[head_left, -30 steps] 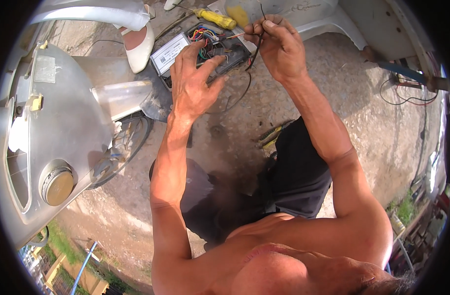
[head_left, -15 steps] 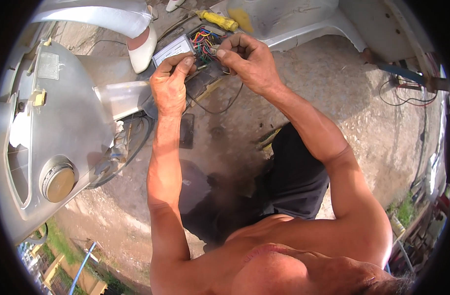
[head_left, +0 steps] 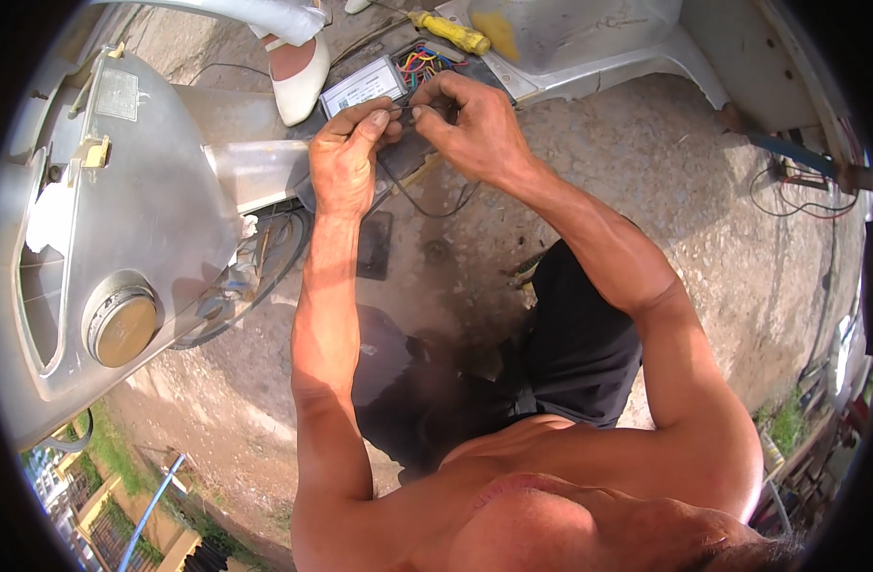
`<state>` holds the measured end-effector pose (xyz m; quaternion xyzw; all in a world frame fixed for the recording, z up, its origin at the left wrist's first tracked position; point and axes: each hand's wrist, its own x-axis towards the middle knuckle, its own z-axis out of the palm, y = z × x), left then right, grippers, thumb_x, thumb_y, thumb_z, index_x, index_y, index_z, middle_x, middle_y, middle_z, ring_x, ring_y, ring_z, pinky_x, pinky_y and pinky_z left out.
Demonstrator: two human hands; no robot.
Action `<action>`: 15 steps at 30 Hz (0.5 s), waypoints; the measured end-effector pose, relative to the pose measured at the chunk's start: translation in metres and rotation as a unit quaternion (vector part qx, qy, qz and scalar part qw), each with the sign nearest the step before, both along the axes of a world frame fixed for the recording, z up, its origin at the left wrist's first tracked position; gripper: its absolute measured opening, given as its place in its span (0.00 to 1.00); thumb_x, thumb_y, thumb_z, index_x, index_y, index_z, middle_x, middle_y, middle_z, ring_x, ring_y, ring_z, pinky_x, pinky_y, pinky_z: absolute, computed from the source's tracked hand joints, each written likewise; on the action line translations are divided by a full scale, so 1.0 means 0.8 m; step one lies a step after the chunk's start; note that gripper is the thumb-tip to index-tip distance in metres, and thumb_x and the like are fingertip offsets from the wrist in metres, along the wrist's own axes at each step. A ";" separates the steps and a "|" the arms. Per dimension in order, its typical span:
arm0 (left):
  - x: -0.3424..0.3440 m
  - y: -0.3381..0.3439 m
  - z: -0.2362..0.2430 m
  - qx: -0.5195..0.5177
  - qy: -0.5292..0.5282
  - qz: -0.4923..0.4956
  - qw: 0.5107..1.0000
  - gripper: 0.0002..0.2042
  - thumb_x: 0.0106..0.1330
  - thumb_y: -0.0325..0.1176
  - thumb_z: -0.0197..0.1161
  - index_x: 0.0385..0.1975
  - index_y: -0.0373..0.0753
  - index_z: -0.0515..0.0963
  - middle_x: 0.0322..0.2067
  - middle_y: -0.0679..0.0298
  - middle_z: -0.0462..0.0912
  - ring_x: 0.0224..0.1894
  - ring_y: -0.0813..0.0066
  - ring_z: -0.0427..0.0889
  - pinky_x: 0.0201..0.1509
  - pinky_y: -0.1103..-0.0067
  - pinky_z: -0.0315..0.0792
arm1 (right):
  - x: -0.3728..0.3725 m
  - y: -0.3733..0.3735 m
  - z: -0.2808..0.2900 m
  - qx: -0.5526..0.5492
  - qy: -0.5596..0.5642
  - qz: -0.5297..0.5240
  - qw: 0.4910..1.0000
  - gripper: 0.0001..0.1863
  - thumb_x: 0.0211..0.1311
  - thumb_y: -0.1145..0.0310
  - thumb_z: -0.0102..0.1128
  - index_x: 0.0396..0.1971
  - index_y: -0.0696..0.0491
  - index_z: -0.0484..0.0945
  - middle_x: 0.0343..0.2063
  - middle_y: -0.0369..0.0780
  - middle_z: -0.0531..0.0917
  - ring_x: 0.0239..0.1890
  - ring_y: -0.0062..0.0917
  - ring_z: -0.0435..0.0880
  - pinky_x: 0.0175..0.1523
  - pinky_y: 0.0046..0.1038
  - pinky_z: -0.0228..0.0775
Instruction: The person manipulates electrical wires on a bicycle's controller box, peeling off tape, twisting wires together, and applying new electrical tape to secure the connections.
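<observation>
Grey moulded panel point(head_left: 164, 181): filling the left side, its outer edge vanishing into the black rim.
White shoe point(head_left: 303, 86): resting on another person's foot; the top edge is cropping the leg.
Left hand point(head_left: 344, 157): going from wide spread a second ago to a tight pinch on a thin dark strand point(head_left: 405, 107).
Rectangular dark box with pale label point(head_left: 362, 84): lying just beyond the hands; both are masking its near side.
Multicoloured wire bundle point(head_left: 427, 65): spilling from the box's right part; right hand is covering some, so terminations aren't showing.
Strand: bridging the two hands; fingertips are hiding its ends, can't tell bare or joined.
Yellow-handled screwdriver point(head_left: 451, 32): lying past the box, untouched.
Right hand point(head_left: 479, 124): no longer lifting black wire off to the right; thumb and forefinger closing narrow on the strand, other fingers curling out of sight.
Upshot: both hands now apparently working one piece.
</observation>
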<state>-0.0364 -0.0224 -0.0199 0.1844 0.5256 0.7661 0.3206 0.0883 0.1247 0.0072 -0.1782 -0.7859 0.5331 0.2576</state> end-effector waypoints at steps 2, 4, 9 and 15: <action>-0.001 -0.001 -0.004 -0.007 0.014 0.004 1.000 0.10 0.70 0.25 0.67 0.48 0.30 0.84 0.40 0.58 0.89 0.36 0.76 0.86 0.45 0.80 0.81 | -0.002 0.000 0.000 0.014 0.004 -0.011 1.000 0.10 0.61 0.67 0.68 0.37 0.57 0.84 0.22 0.35 0.80 0.24 0.14 0.72 0.29 0.24 0.67; -0.001 0.000 -0.005 -0.007 0.015 0.005 1.000 0.10 0.70 0.25 0.67 0.48 0.30 0.84 0.40 0.58 0.89 0.37 0.76 0.86 0.45 0.80 0.81 | -0.002 0.003 0.002 0.000 -0.044 -0.008 0.999 0.13 0.58 0.61 0.68 0.36 0.56 0.85 0.24 0.42 0.85 0.25 0.30 0.83 0.33 0.33 0.74; -0.002 0.001 -0.006 -0.003 0.022 0.004 1.000 0.10 0.70 0.25 0.67 0.48 0.30 0.84 0.40 0.58 0.89 0.37 0.76 0.86 0.45 0.80 0.81 | -0.001 0.005 0.000 0.017 -0.052 0.001 0.998 0.13 0.57 0.60 0.70 0.37 0.52 0.87 0.22 0.41 0.85 0.23 0.30 0.83 0.31 0.33 0.74; -0.002 0.002 -0.007 -0.003 0.030 0.005 1.000 0.10 0.70 0.25 0.68 0.48 0.29 0.84 0.38 0.59 0.89 0.36 0.77 0.86 0.45 0.80 0.82 | -0.002 0.004 -0.004 0.038 -0.039 -0.002 0.998 0.12 0.57 0.60 0.70 0.37 0.51 0.88 0.22 0.39 0.84 0.22 0.29 0.82 0.29 0.32 0.74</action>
